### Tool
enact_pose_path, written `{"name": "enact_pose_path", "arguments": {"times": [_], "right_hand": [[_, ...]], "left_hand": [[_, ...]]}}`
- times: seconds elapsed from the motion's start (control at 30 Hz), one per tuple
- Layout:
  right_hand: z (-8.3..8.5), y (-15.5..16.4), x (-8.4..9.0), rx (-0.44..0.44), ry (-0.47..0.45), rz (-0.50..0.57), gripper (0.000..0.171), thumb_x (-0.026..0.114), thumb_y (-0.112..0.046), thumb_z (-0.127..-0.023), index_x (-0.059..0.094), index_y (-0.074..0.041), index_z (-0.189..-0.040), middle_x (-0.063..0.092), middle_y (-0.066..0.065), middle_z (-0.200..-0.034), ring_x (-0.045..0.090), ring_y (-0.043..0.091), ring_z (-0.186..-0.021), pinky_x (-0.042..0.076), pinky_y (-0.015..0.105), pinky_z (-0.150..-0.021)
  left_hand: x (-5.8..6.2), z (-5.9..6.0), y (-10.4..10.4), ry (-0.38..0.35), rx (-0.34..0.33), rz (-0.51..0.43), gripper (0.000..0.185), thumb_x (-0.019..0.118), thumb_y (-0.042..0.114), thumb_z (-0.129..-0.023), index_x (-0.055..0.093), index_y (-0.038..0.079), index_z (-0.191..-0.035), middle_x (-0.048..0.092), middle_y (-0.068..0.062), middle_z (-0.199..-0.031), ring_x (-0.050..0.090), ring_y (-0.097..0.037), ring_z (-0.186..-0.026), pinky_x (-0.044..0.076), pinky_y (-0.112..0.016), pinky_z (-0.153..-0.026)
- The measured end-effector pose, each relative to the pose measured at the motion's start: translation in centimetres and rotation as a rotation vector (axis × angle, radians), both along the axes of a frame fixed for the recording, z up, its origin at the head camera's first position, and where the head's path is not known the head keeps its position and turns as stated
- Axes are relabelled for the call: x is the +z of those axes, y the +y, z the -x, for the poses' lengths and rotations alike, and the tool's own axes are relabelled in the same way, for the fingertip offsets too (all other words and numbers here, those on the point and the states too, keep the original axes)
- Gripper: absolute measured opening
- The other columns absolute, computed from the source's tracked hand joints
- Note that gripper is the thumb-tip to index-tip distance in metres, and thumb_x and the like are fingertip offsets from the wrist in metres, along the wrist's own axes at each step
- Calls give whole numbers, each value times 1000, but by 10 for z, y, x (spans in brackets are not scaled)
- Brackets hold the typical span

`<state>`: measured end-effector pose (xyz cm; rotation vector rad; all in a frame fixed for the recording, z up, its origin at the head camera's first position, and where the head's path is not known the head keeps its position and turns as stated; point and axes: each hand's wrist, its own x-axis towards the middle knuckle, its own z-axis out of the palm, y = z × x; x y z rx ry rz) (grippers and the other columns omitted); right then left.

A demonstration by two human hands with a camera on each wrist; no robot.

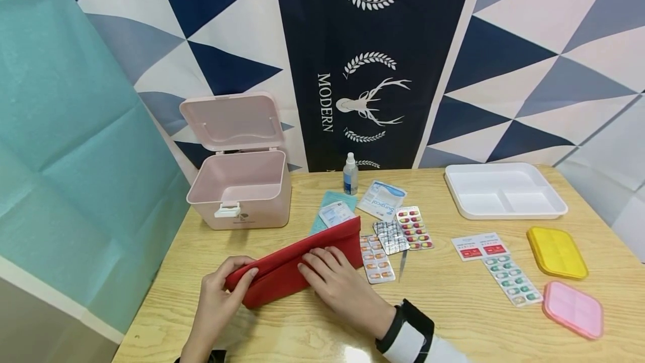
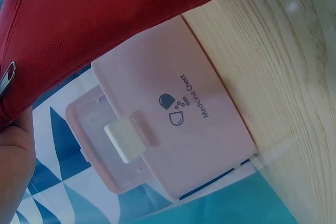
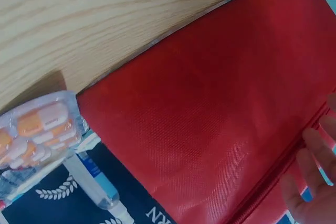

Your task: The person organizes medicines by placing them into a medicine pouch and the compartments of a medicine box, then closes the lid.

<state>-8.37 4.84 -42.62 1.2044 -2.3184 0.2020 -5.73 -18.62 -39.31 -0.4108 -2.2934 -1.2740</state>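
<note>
2 hands on a red pouch.

The red pouch (image 1: 297,265) lies on the wooden surface (image 1: 453,307), in front of the open pink box (image 1: 242,189). The left hand (image 1: 219,296) curls its fingers round the near end of the pouch and grips it. The right hand (image 1: 335,282) rests flat on top with straight fingers, holding nothing. Pill packs (image 1: 377,259) lie just beside the pouch, and a white tray (image 1: 504,190) sits well apart on the right.
</note>
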Motion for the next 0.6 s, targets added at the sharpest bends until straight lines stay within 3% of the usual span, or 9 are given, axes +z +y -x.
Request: {"name": "enact_pose_path", "arguments": {"times": [0.23, 0.6], "right_hand": [[1, -2, -1, -5, -4, 20, 44, 67, -18, -80, 53, -13, -122, 50, 4, -131, 43, 21, -120, 37, 37, -101], [2, -1, -4, 7, 5, -3, 51, 71, -21, -77, 54, -12, -124, 51, 4, -132, 44, 21, -120, 39, 37, -100]], "left_hand": [[1, 0, -1, -11, -12, -11, 25, 66, -13, -73, 63, 5, -90, 68, -9, -81, 62, -10, -66, 50, -12, -57], [-16, 7, -11, -64, -20, -8, 26, 68, -9, -74, 64, 10, -92, 68, -6, -82, 61, -7, -67, 51, -15, -57]]}}
